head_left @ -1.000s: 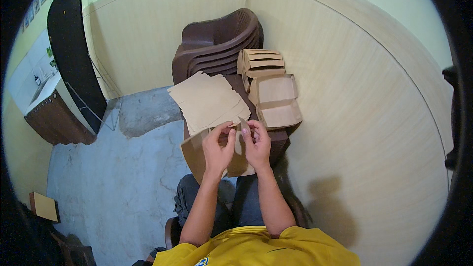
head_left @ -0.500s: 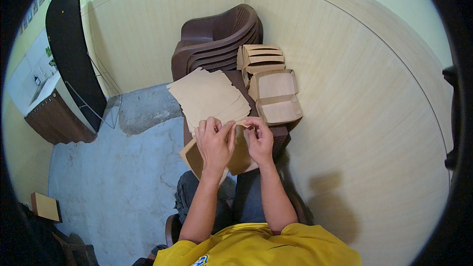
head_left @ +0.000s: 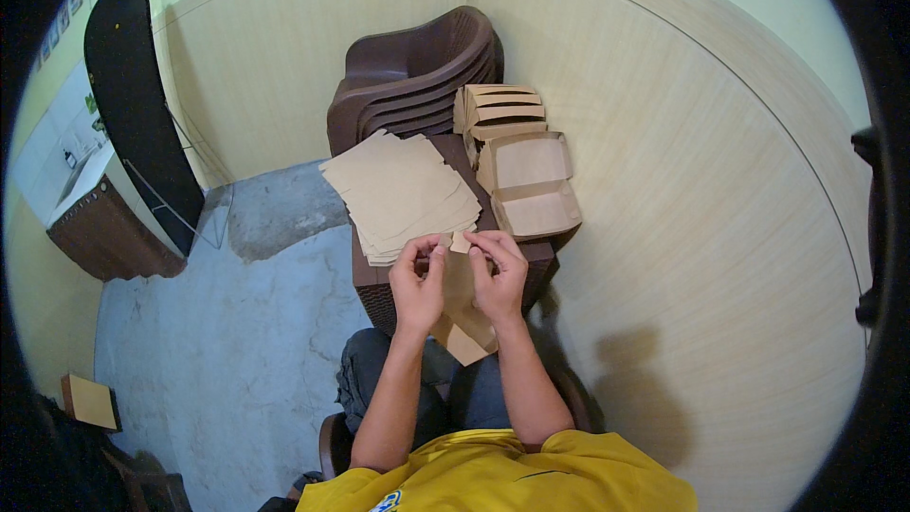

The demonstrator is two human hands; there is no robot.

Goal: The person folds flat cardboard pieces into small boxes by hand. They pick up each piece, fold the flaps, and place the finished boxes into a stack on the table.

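Above my lap, a partly folded brown cardboard box (head_left: 461,299) hangs between my two hands. My left hand (head_left: 417,283) pinches its far edge at the left corner, thumb against fingers. At the other corner my right hand (head_left: 499,277) grips a small flap the same way. The box's lower end comes down over my knees, and my hands hide parts of its sides. Just beyond my fingers lies a stack of flat cardboard blanks (head_left: 403,190) on a dark brown woven-pattern table (head_left: 374,299).
An opened cardboard box (head_left: 533,185) stands at the table's right side, with several folded boxes (head_left: 502,112) behind it. Stacked brown plastic chairs (head_left: 417,71) fill the corner. A panelled wall (head_left: 682,190) runs along the right. To the left is a blue-grey floor (head_left: 227,351).
The box has turned between my hands; the panel that stuck out to the left has swung in toward the middle. My left hand shifted slightly down and now pinches the edge.
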